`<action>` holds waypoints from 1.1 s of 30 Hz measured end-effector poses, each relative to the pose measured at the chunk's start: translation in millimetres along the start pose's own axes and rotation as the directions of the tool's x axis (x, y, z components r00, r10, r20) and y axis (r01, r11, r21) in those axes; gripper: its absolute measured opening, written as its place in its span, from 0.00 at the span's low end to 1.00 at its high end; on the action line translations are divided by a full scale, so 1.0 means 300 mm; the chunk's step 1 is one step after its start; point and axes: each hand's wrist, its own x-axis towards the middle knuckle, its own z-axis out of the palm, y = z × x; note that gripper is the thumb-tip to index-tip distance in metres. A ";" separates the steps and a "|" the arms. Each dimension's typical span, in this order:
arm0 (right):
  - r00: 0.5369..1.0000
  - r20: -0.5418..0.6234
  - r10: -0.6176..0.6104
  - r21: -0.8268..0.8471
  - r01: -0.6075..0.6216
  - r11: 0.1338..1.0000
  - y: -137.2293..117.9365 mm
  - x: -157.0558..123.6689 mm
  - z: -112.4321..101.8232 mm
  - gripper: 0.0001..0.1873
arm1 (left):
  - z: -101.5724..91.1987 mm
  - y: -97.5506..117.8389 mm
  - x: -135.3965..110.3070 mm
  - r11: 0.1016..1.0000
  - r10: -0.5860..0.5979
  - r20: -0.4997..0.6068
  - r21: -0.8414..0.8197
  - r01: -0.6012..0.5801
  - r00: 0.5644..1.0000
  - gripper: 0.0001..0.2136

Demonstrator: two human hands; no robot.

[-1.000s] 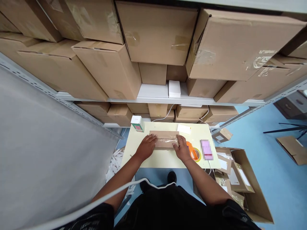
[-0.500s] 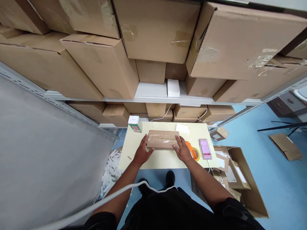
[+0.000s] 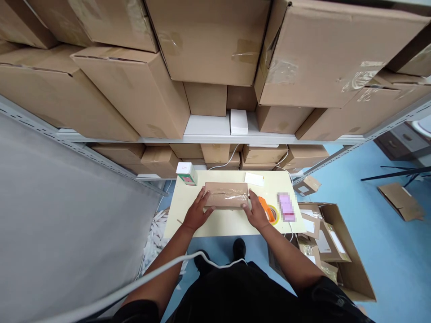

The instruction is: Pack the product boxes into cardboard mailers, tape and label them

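Note:
A small oblong cardboard box (image 3: 226,196) with clear tape across its top sits on the pale yellow table (image 3: 215,226). My left hand (image 3: 198,211) holds its left end, with fingertips at the upper corner and the thumb low at the front edge. Around the right end is my right hand (image 3: 255,211), its thumb at the front corner. Just right of that hand lies an orange tape dispenser (image 3: 265,208) with a roll of tape (image 3: 275,215). A white and green carton (image 3: 186,174) stands behind my left hand.
White slips (image 3: 254,179) and a blurred pink item (image 3: 286,207) lie on the table. Shelving (image 3: 205,139) stacked with large cartons (image 3: 212,40) rises behind. On the floor at right, an open carton (image 3: 358,260) holds several parcels. A white cable (image 3: 161,272) crosses low in front.
The view has shifted slightly. My right fingers have slid from the box's top to its right end, and my left fingers now lap over its left end.

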 end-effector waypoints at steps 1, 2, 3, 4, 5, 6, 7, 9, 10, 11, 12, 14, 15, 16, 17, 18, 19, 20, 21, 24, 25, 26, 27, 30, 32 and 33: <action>0.998 -0.043 0.041 -0.023 -0.042 0.999 0.021 -0.017 -0.020 0.34 | -0.001 0.000 0.000 1.000 0.000 -0.003 -0.003 0.000 1.000 0.32; 0.992 -0.083 0.094 -0.073 -0.101 0.992 0.049 -0.037 -0.039 0.31 | -0.001 0.000 0.001 1.000 0.002 -0.004 -0.007 -0.002 1.000 0.32; 0.982 -0.114 0.150 -0.148 -0.166 0.975 0.081 -0.058 -0.056 0.27 | -0.002 0.000 0.002 1.000 0.005 -0.003 -0.010 -0.005 1.000 0.32; 0.972 -0.117 0.206 -0.239 -0.229 0.944 0.116 -0.078 -0.067 0.24 | -0.002 0.000 0.003 1.000 0.005 0.001 -0.012 -0.005 1.000 0.32; 0.961 -0.089 0.262 -0.322 -0.277 0.905 0.151 -0.097 -0.073 0.23 | -0.002 0.000 0.003 1.000 0.003 0.003 -0.012 -0.003 1.000 0.32; 0.946 -0.050 0.321 -0.391 -0.314 0.865 0.183 -0.113 -0.071 0.22 | -0.003 0.001 0.003 1.000 -0.001 0.004 -0.010 0.001 1.000 0.32; 0.929 -0.013 0.371 -0.444 -0.338 0.830 0.209 -0.126 -0.064 0.21 | -0.004 0.002 0.003 1.000 -0.007 0.003 -0.007 0.007 1.000 0.32; 0.902 0.015 0.431 -0.500 -0.366 0.785 0.241 -0.142 -0.037 0.20 | -0.006 0.004 0.000 1.000 -0.013 0.003 -0.008 0.013 1.000 0.32; 0.898 0.005 0.440 -0.509 -0.376 0.774 0.247 -0.146 -0.020 0.19 | -0.007 0.007 -0.003 1.000 -0.011 0.005 -0.012 0.011 1.000 0.31; 0.898 -0.013 0.440 -0.510 -0.384 0.770 0.246 -0.150 -0.004 0.18 | -0.008 0.010 -0.005 1.000 -0.008 0.005 -0.019 0.008 1.000 0.30; 0.900 -0.028 0.435 -0.506 -0.388 0.770 0.242 -0.153 0.011 0.18 | -0.008 0.014 -0.006 1.000 -0.007 0.002 -0.027 0.007 1.000 0.28; 0.905 -0.035 0.424 -0.491 -0.385 0.781 0.230 -0.161 0.032 0.18 | -0.007 0.024 -0.002 0.999 -0.016 -0.028 -0.035 0.015 0.999 0.25; 0.908 -0.029 0.417 -0.488 -0.377 0.787 0.225 -0.166 0.037 0.17 | -0.006 0.030 0.003 0.999 -0.026 -0.058 -0.029 0.024 0.998 0.24; 0.913 -0.024 0.407 -0.488 -0.366 0.792 0.222 -0.171 0.038 0.17 | -0.004 0.037 0.010 0.999 -0.035 -0.092 -0.017 0.033 0.995 0.22; 0.918 -0.027 0.396 -0.491 -0.358 0.795 0.221 -0.175 0.034 0.16 | -0.002 0.043 0.020 0.999 -0.040 -0.126 -0.001 0.040 0.991 0.21; 0.921 -0.039 0.389 -0.488 -0.357 0.797 0.221 -0.179 0.026 0.15 | 0.000 0.048 0.030 0.999 -0.040 -0.153 0.012 0.043 0.987 0.20; 0.919 -0.056 0.389 -0.471 -0.368 0.802 0.223 -0.181 0.012 0.14 | 0.001 0.052 0.040 0.999 -0.039 -0.173 0.021 0.043 0.984 0.19; 0.913 -0.074 0.402 -0.428 -0.393 0.814 0.223 -0.182 -0.008 0.13 | 0.002 0.055 0.050 0.999 -0.036 -0.185 0.023 0.041 0.982 0.18; 0.899 -0.088 0.428 -0.353 -0.430 0.831 0.222 -0.181 -0.034 0.14 | 0.001 0.056 0.058 0.999 -0.035 -0.189 0.019 0.039 0.981 0.18; 0.837 -0.122 0.533 0.023 -0.534 0.845 0.192 -0.160 -0.141 0.15 | 0.001 0.053 0.069 0.999 -0.037 -0.192 -0.002 0.037 0.981 0.18; 0.822 -0.140 0.552 0.161 -0.532 0.832 0.169 -0.144 -0.182 0.17 | 0.003 0.050 0.069 0.999 -0.035 -0.193 -0.008 0.034 0.980 0.18; 0.816 -0.164 0.555 0.286 -0.499 0.818 0.138 -0.123 -0.222 0.19 | 0.005 0.047 0.068 0.999 -0.033 -0.197 -0.014 0.030 0.980 0.17; 0.816 -0.187 0.548 0.399 -0.447 0.801 0.101 -0.095 -0.258 0.21 | 0.009 0.045 0.067 0.999 -0.032 -0.203 -0.019 0.029 0.979 0.17; 0.887 -0.042 0.461 0.627 -0.336 0.703 -0.038 0.023 -0.323 0.25 | 0.021 0.043 0.063 0.999 -0.046 -0.216 -0.030 0.040 0.975 0.17; 0.917 0.094 0.388 0.670 -0.346 0.656 -0.133 0.115 -0.319 0.26 | 0.025 0.046 0.063 0.998 -0.055 -0.211 -0.031 0.049 0.976 0.18; 0.922 0.160 0.352 0.671 -0.363 0.646 -0.175 0.159 -0.304 0.27 | 0.024 0.049 0.063 0.998 -0.056 -0.207 -0.029 0.051 0.977 0.18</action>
